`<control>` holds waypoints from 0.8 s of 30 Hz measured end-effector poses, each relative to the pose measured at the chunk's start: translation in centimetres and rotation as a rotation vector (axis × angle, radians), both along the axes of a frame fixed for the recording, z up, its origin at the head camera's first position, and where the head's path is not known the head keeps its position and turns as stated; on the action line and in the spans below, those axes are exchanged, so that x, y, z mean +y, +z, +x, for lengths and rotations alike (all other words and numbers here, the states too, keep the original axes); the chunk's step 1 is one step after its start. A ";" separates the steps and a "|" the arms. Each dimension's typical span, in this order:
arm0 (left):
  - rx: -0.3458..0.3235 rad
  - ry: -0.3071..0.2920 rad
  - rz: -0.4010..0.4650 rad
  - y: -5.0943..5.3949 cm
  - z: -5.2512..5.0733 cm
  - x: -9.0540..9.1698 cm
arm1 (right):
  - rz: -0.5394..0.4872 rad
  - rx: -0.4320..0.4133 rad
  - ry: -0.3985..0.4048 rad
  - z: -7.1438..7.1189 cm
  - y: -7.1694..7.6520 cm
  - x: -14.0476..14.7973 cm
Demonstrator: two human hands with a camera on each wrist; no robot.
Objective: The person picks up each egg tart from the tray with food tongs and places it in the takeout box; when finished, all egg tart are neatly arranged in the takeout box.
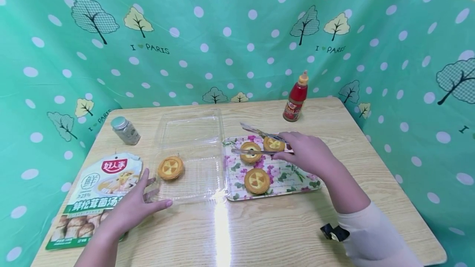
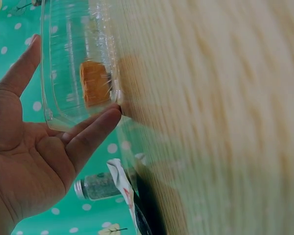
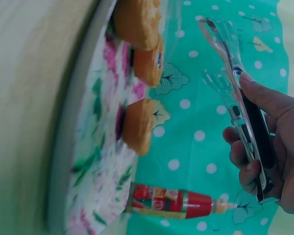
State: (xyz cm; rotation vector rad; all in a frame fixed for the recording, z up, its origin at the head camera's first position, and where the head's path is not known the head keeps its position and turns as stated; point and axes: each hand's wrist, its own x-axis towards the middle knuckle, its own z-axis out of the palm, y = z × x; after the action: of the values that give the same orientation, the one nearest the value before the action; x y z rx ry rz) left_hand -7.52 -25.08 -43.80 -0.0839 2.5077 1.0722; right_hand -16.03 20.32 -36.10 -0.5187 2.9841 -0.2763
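My right hand grips metal tongs with black handle pads, their arms apart above a floral tray. Three egg tarts sit on that tray, two of them partly behind the tongs in the head view. Nothing is held between the tong tips. At the near left corner of a clear plastic clamshell box, my left hand touches the rim with its fingers spread. One egg tart lies in the box's left part, and the lid is folded back behind it.
A soup seasoning pouch lies on the left, close to my left forearm. Behind it a small jar with a pale green cap stands. A red sauce bottle stands at the back right, beyond the tray.
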 end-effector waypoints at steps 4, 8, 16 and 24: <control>-0.002 0.000 -0.008 0.0 0.0 0.0 | 0.011 -0.026 -0.013 0.6 -0.7 0.9; -0.004 0.000 -0.014 0.1 0.1 0.1 | 0.029 -0.037 -0.030 0.8 -1.5 1.5; -0.001 0.003 -0.003 -0.1 0.1 0.0 | 0.047 -0.052 -0.048 0.9 -3.0 2.0; 0.005 0.000 -0.002 -0.1 0.0 -0.1 | 0.046 -0.054 -0.038 0.7 -4.4 1.9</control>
State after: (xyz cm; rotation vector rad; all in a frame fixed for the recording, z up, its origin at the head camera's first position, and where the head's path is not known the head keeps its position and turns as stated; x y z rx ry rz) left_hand -7.51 -25.18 -43.91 -0.0815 2.5137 1.0711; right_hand -15.30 22.20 -40.50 -0.4430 2.9423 -0.2211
